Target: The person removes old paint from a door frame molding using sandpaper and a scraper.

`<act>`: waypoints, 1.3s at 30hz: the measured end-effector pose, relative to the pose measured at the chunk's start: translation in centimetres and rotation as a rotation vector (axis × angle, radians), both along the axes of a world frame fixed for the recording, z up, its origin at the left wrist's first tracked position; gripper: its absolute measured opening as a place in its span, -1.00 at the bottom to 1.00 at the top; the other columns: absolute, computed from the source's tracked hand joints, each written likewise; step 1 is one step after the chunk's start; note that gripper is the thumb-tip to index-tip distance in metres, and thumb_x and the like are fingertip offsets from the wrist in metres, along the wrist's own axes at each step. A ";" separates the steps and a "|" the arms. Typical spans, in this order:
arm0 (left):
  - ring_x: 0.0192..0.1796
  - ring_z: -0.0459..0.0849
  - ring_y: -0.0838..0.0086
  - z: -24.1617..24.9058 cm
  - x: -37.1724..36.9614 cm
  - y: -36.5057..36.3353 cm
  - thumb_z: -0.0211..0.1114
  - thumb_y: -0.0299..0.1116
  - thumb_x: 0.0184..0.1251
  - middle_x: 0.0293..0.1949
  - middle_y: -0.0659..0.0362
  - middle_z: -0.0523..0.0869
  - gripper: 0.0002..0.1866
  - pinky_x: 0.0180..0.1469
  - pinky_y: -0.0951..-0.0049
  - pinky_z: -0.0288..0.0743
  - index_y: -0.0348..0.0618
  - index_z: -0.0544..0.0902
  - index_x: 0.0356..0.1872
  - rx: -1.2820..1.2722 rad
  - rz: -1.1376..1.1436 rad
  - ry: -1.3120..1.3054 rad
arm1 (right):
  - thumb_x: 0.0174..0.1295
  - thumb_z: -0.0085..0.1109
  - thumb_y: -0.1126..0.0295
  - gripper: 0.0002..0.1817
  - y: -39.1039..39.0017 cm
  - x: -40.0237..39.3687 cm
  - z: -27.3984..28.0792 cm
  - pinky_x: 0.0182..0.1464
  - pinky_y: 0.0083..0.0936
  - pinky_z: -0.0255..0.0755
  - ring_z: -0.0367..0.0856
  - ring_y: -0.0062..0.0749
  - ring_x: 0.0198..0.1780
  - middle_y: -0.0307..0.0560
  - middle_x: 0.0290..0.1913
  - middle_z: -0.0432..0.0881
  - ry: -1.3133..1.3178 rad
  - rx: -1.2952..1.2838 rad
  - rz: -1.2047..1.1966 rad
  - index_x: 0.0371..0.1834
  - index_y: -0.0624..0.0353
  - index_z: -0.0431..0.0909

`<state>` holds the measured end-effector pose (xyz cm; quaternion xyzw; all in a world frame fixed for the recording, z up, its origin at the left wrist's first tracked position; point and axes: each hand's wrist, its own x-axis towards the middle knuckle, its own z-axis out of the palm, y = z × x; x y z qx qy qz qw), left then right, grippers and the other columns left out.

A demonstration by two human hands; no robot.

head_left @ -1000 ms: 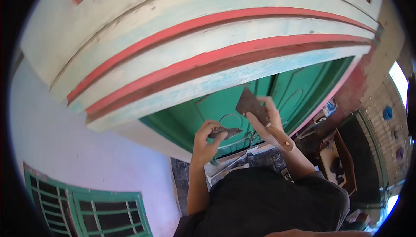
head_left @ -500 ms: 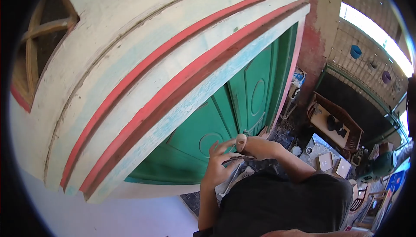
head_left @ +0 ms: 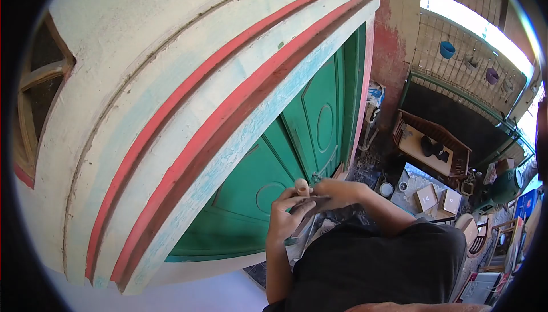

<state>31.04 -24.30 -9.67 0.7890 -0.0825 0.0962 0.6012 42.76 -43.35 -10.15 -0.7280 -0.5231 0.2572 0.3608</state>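
Far left: brown wood-framed opening [head_left: 47, 76] in a cream plastered wall [head_left: 142, 27]. Next: paired red painted bands [head_left: 188, 146], curving along the wall above a green panelled double door [head_left: 242, 198]. In front of door: left hand [head_left: 281, 219]; pinches a thin, dark, flat piece [head_left: 311, 201] between fingers and thumb. Just above: pale, round-ended wooden handle [head_left: 302, 186], pointing up beside left fingers. Then right hand [head_left: 323, 195]; meets left hand at the flat piece, near the handle. Blurred, fingers mostly hidden; cannot tell its grip. Farther right, well apart: brown wooden bench [head_left: 425, 148] with cream seat, table [head_left: 412, 179] bearing open boxes, blue hanging pot [head_left: 447, 49].
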 end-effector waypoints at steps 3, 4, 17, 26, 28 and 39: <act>-0.01 0.79 0.36 0.3 1.1 -0.3 0.55 -0.57 0.22 -0.07 0.07 0.81 -0.81 0.11 0.39 0.61 -0.39 0.82 -0.15 -0.062 0.126 -0.035 | 0.10 0.63 0.16 -0.42 -1.1 0.4 2.2 -0.06 -0.24 0.60 0.77 -0.11 -0.10 0.13 -0.10 0.76 0.064 0.165 -0.190 0.08 0.29 0.63; 0.00 0.77 0.41 0.7 1.8 -0.5 0.53 -0.57 0.25 -0.07 0.08 0.80 -0.81 0.11 0.41 0.59 -0.42 0.81 -0.14 -0.079 0.175 -0.057 | 0.07 0.67 0.18 -0.40 -1.5 0.6 2.9 -0.04 -0.31 0.60 0.75 -0.23 -0.10 0.04 -0.09 0.76 0.134 0.161 -0.223 0.09 0.28 0.63; -0.03 0.67 0.59 0.8 6.3 -2.3 0.51 -0.49 0.38 -0.01 0.22 0.73 -0.86 0.03 0.49 0.53 -0.36 0.85 -0.14 -0.667 0.227 0.162 | 0.26 0.59 0.29 -0.59 0.2 -0.3 1.5 -0.03 -0.56 0.53 0.63 -0.67 -0.10 -0.28 -0.15 0.71 0.588 0.623 -0.586 0.02 0.29 0.65; 0.04 0.65 0.57 -1.1 7.3 -1.8 0.42 -0.34 0.53 0.02 0.19 0.71 -0.75 0.09 0.47 0.54 -0.40 0.82 -0.09 -0.491 0.244 0.097 | 0.36 0.44 0.47 -0.77 0.3 1.1 0.8 -0.10 -0.66 0.56 0.68 -0.69 -0.14 -0.24 -0.15 0.75 0.785 0.697 -0.604 -0.02 0.27 0.61; 0.03 0.65 0.57 -1.1 7.4 -1.7 0.39 -0.33 0.56 0.02 0.18 0.71 -0.73 0.10 0.48 0.54 -0.41 0.81 -0.08 -0.479 0.255 0.097 | 0.38 0.41 0.50 -0.80 0.6 1.0 1.3 -0.13 -0.67 0.56 0.69 -0.68 -0.15 -0.23 -0.15 0.75 0.799 0.709 -0.579 -0.02 0.26 0.60; 0.07 0.62 0.52 -2.5 8.2 -1.4 0.27 -0.36 0.63 0.05 0.10 0.68 -0.72 0.14 0.51 0.49 -0.42 0.75 0.07 -0.430 0.271 0.037 | 0.57 0.12 0.46 -0.74 3.6 -1.0 0.2 -0.02 -0.57 0.49 0.56 -0.64 -0.05 -0.24 -0.02 0.56 0.853 0.928 -0.574 0.23 0.15 0.37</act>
